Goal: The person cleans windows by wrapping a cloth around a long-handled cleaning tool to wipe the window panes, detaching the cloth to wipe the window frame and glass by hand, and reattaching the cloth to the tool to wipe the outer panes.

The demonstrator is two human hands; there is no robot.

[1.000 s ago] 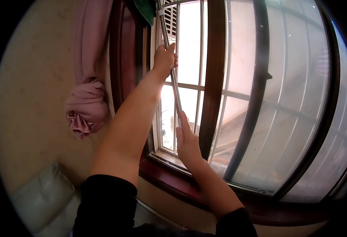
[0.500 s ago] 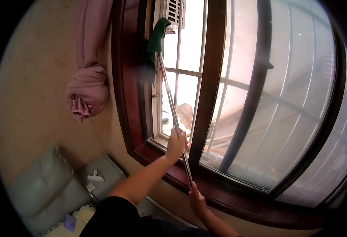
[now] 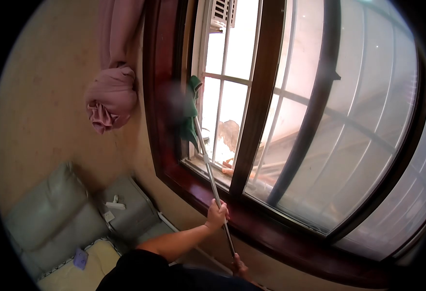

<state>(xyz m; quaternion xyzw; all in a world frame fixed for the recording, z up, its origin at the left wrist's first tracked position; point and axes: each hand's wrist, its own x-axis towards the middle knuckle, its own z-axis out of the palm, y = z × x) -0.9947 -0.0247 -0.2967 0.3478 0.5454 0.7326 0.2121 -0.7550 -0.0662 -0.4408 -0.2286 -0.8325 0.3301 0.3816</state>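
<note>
A thin metal pole (image 3: pixel 211 180) slants from the lower middle up to a green cloth (image 3: pixel 190 114) at its top end. The cloth lies against the left side of the dark window frame (image 3: pixel 262 97), low in the opening. My left hand (image 3: pixel 217 215) is wrapped round the pole just in front of the red-brown sill. Lower down, near the pole's bottom end, my right hand (image 3: pixel 239 266) is closed on it too. What the cloth covers is hidden.
A knotted pink curtain (image 3: pixel 111 94) hangs on the wall at the left. Below it stands a grey sofa (image 3: pixel 53 208) with a white object (image 3: pixel 116 205) and a purple item (image 3: pixel 80 258). Beyond the window are white bars (image 3: pixel 227 77). The sill (image 3: pixel 271 237) runs to the right.
Both hands have moved down towards me with the pole. The green cloth has come down along the left window frame from the top. Both hands still hold the pole.
</note>
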